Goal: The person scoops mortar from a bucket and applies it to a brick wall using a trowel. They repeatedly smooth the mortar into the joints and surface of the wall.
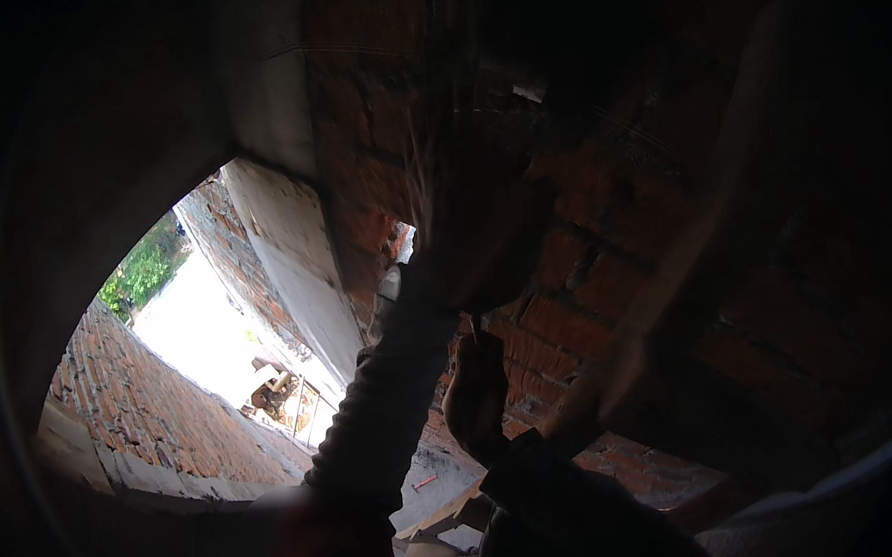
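Note:
Deep shadow covers the work area. My left arm, in a ribbed dark sleeve, reaches up along a brick wall (553, 343). At its far end, a pale patch of my left hand (391, 284) shows beside a small bright gap (405, 242) in the bricks. The rest of that hand merges with a dark shape, so its fingers and anything in them are hidden. Lower and to the right, my right hand (476, 392) is raised near the left forearm. Its fingers look curled round something thin, whose kind is lost in the dark.
A blurred wooden beam (657, 314) slants across the right side. To the left, a pale post (290, 245) edges a sunlit opening onto another brick wall (138, 401) and green foliage (147, 267). Below lie a small red object (423, 483) and pieces of timber (442, 518).

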`<state>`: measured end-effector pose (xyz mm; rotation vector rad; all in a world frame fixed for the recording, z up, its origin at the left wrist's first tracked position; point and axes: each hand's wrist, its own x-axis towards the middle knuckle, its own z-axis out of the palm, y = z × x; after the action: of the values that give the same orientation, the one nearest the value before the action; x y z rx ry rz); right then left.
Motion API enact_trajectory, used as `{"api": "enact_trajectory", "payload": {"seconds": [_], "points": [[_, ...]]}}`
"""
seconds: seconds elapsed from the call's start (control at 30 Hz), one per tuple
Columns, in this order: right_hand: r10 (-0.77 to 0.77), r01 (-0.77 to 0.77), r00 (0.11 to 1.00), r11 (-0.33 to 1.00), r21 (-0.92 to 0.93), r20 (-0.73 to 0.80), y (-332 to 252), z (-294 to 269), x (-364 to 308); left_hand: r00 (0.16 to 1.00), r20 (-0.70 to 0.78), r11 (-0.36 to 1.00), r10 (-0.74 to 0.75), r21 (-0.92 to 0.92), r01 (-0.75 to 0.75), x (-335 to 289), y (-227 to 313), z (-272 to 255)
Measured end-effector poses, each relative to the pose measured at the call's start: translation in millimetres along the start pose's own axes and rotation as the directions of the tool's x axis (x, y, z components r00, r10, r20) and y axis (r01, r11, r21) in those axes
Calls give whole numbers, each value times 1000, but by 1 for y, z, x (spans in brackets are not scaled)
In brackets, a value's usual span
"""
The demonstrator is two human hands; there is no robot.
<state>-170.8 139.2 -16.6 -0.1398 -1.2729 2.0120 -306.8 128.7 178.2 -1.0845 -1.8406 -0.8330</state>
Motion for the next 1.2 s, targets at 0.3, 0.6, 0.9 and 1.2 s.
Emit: {"api": "enact_trajectory", "payload": {"seconds": [0.3,0.6,0.9,1.2], "points": [[146,42,957,784,-619,250,-152,60,-32,656,-618,901,-433,-279,333,-85,39,-173],[381,-591,729,769,242,569,-357,1,-99,601,285,449,-746,-452,771,-243,155,-158],[435,-457,858,889,21,275,-473,-13,-147,481,732,319,-483,-365,875,-292,208,-148],[520,-527,846,849,34,119,-481,-78,-164,238,835,-250,-495,-399,882,-285,232,-151]]}}
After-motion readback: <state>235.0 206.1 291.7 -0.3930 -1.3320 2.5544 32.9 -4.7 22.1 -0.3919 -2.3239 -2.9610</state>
